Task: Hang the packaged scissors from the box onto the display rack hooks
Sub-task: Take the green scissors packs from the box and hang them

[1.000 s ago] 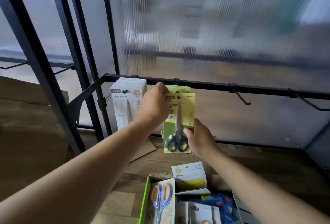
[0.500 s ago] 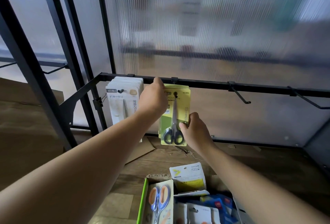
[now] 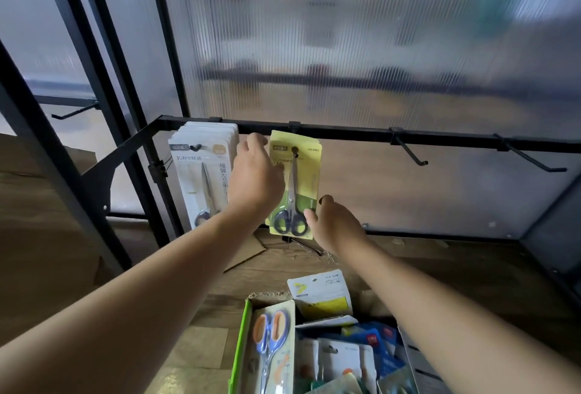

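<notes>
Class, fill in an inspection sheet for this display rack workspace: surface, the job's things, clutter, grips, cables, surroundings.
Surface: wooden shelf, plank-patterned.
Job's things: yellow scissors pack hangs on a hook. White packs fill the hook to its left. Empty hooks stand to its right. The box below holds more packs.
Clutter: cardboard flap lying on the shelf.
Grips: left hand overlaps the yellow pack's left edge, hold unclear. Right hand is open beside its lower right edge.
Cables: thin dark wire on the shelf under the yellow pack.
Surroundings: ribbed translucent panel behind the black rail.
</notes>
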`<state>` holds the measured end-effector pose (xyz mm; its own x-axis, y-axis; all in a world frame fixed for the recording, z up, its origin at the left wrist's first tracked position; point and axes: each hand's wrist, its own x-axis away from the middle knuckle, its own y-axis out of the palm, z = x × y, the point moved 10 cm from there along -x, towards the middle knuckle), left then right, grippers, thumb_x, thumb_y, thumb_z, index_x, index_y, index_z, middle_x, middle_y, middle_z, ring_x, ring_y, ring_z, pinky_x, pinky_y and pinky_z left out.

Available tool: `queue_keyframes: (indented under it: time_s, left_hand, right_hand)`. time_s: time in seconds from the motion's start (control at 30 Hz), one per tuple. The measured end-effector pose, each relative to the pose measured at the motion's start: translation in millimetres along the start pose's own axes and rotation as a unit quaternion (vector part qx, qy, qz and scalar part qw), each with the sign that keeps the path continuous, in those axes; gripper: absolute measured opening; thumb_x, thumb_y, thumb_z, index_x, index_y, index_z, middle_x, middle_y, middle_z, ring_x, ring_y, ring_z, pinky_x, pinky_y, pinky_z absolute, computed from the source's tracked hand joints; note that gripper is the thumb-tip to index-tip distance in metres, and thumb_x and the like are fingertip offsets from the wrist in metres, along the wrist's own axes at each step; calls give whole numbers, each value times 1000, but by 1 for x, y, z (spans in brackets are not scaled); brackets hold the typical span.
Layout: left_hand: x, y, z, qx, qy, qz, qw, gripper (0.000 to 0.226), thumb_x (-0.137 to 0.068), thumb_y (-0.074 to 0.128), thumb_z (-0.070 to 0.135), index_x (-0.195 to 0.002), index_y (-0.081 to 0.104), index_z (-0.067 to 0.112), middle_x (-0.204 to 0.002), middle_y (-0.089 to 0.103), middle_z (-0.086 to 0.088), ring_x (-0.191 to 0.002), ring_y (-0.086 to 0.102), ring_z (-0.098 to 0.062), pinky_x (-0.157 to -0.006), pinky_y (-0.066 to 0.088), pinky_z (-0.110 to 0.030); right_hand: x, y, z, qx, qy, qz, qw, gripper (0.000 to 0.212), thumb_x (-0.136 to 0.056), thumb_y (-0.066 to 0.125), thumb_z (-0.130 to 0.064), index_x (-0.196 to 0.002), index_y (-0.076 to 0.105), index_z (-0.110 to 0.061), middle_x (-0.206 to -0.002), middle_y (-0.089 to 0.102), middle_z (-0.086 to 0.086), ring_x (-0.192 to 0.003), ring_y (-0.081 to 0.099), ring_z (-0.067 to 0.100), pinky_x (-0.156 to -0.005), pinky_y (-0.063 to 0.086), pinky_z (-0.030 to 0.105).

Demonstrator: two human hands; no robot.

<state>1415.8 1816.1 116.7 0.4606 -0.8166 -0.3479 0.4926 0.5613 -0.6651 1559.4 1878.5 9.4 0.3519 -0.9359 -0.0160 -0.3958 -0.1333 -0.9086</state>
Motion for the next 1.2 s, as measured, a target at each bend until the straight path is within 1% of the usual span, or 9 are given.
queue_keyframes:
  time_s: [0.13,0.4,0.6,0.77,0.9,1.0,1.1,1.17,1.2]
  left_hand:
    - [40,17,2,-38,3,-46,998,42,-93,57,20,-131,40,12,-130,44,-10,-117,47,-28,-93,43,-39]
    - [121,97,63,-121,103,-216,963,44,-92,56,19,-131,38,12,-132,42,-11,-123,39,-30,-97,38,-39]
    - [184,159,106,-131,168,-312,926,49,-91,57,22,-133,36,11,-136,40,-12,-127,37,-32,-103,37,-40]
    - [229,201,121,-158,215,-374,888,45,-91,57,23,-131,38,13,-133,43,-10,-126,37,-29,-101,40,-40]
    - [259,225,130,-163,257,-413,858,43,-93,55,21,-133,39,14,-132,44,-7,-125,38,-27,-102,40,-39]
    - [282,240,131,-171,301,-457,820,41,-94,54,21,-133,45,19,-135,47,-3,-126,39,-26,-101,41,-39]
    - [299,247,127,-175,318,-495,789,39,-95,53,23,-134,50,26,-136,51,0,-126,39,-23,-99,42,-39]
    - [309,251,124,-192,336,-516,764,41,-97,51,26,-137,47,29,-136,52,1,-127,38,-23,-97,44,-40]
    - [314,253,123,-204,350,-523,750,42,-98,49,27,-139,46,30,-137,52,2,-128,37,-23,-97,45,-41]
  right_hand:
    - [18,-11,16,47,7,15,999,44,-102,37,-43,-125,44,-6,-121,59,15,-111,58,32,-77,42,36]
    - [69,-31,69,160,20,-34,986,41,-95,45,-34,-131,40,-15,-118,58,10,-107,59,31,-74,43,35]
    - [113,-19,143,213,47,-134,967,6,-88,54,-19,-91,59,-18,-86,62,1,-76,58,22,-67,48,29]
    - [162,-21,189,230,63,-198,951,20,-91,59,-31,-92,60,-11,-88,60,4,-87,59,22,-67,43,25]
    - [203,-18,222,266,110,-285,914,46,-94,58,-39,-62,45,-9,-60,39,3,-57,43,19,-45,26,27]
    - [225,0,242,216,159,-332,904,49,-91,62,-47,-60,53,-10,-58,53,5,-52,52,19,-44,32,24]
    - [235,7,244,177,169,-311,918,41,-89,66,-43,-66,56,-10,-68,57,4,-69,63,22,-53,41,25]
    - [234,5,242,187,160,-267,932,32,-90,66,-39,-94,63,-8,-102,59,8,-106,58,26,-75,44,30]
    - [233,4,243,186,169,-249,935,39,-90,66,-39,-112,60,-7,-120,54,12,-118,53,29,-84,44,33]
